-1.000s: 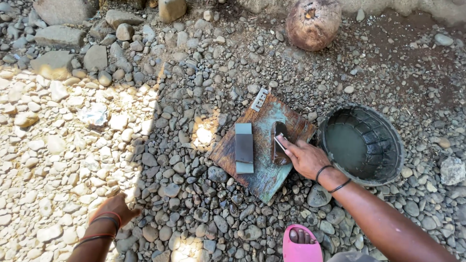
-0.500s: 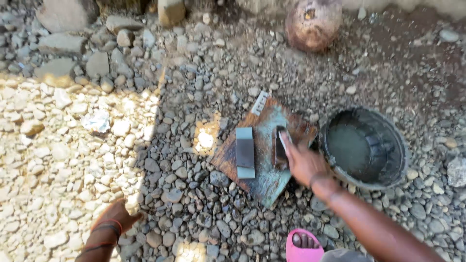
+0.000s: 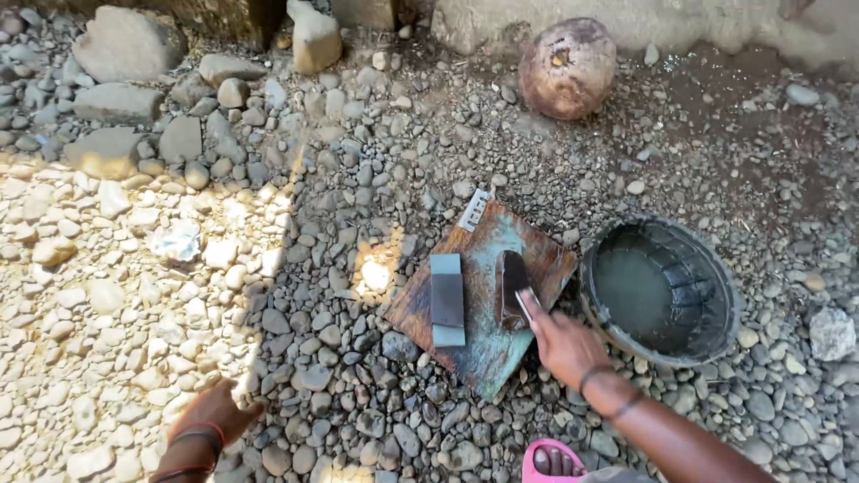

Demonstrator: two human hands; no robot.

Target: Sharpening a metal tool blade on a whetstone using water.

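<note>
A worn wooden board (image 3: 488,344) with blue-green stains lies on the gravel. On it rest a grey rectangular sharpening stone (image 3: 446,298) and, to its right, a dark brown block (image 3: 511,286). My right hand (image 3: 562,342) reaches onto the board, fingertips touching the near end of the dark block together with a small pale piece. My left hand (image 3: 209,419) rests on the stones at the lower left, fingers loosely spread, holding nothing.
A black round basin (image 3: 716,268) with murky water sits right of the board. A brown coconut (image 3: 567,67) lies at the top. A pink sandal (image 3: 555,461) shows at the bottom edge. Large rocks (image 3: 125,45) line the upper left; loose gravel covers the ground.
My right hand slid slightly down along the dark block. My left hand shifted a little on the stones. The camera view moved somewhat.
</note>
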